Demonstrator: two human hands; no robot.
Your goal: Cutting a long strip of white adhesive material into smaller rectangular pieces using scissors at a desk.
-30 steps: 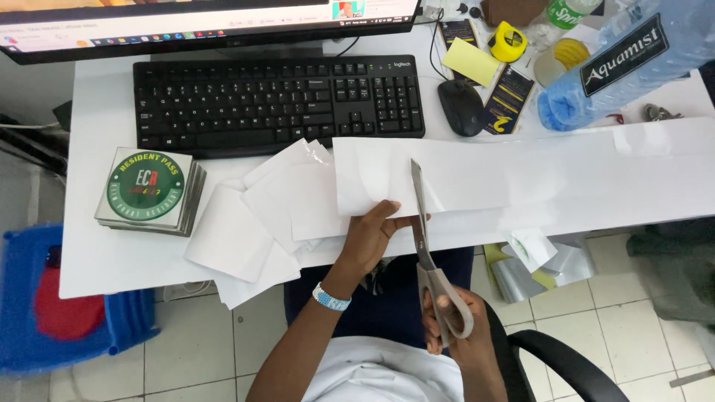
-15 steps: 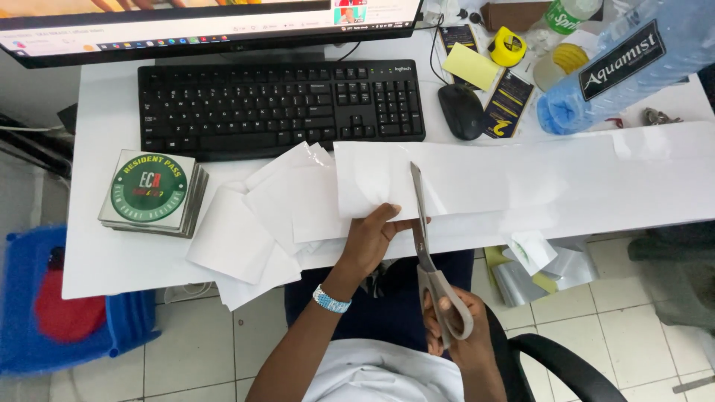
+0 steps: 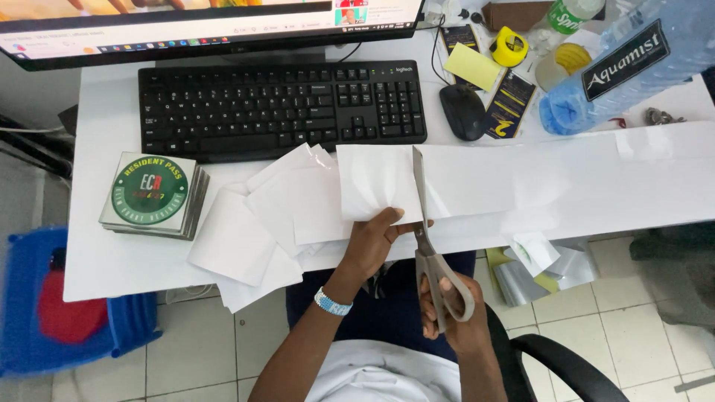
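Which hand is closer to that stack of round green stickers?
Left. The left hand pins the paper strip right of the sticker stack; the right hand works scissors farther right.

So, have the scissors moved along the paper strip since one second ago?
No. The scissors in the right hand keep their blade tip just below the black keyboard's right end, as before; only the camera shifted slightly.
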